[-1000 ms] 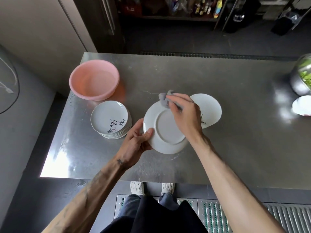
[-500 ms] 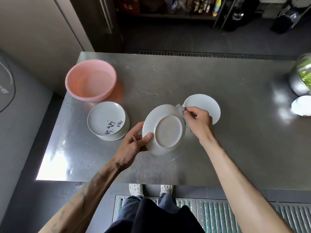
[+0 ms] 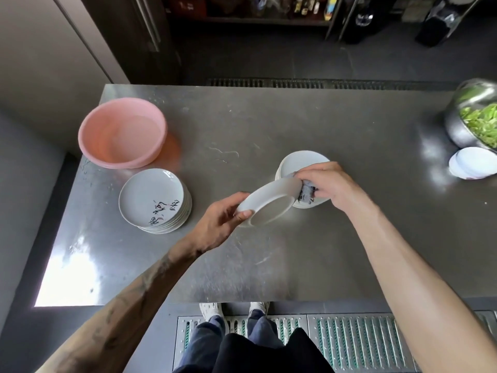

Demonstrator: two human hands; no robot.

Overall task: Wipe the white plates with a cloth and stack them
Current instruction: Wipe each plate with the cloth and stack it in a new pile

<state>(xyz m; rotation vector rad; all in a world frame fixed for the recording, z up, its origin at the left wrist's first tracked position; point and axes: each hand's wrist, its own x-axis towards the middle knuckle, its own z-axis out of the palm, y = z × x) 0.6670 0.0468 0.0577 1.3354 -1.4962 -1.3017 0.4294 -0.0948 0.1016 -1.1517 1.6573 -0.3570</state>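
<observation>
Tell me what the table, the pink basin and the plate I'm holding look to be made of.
The table looks like brushed stainless steel: grey, finely scratched, with bright glare patches. The basin is probably plastic: uniform pink, thin wall, soft sheen. The plate seems glazed ceramic, possibly melamine: smooth, white, glossy; the look leaves it open.

Steel table (image 3: 295, 122) carries everything. Left of the fingers (image 3: 231, 203) of the left hand (image 3: 215, 227) sits a stack of white plates (image 3: 150, 195), black writing on the top one. Farther out from those fingers, just beyond that stack, stands the pink basin (image 3: 121, 133). Right under the fingers (image 3: 314, 170) of the right hand (image 3: 336, 184), a low pile of white plates (image 3: 301, 160) rests on the steel. Well right of them sits a metal bowl of greens (image 3: 473, 122), with white dishes (image 3: 473, 162) just beside it.
</observation>
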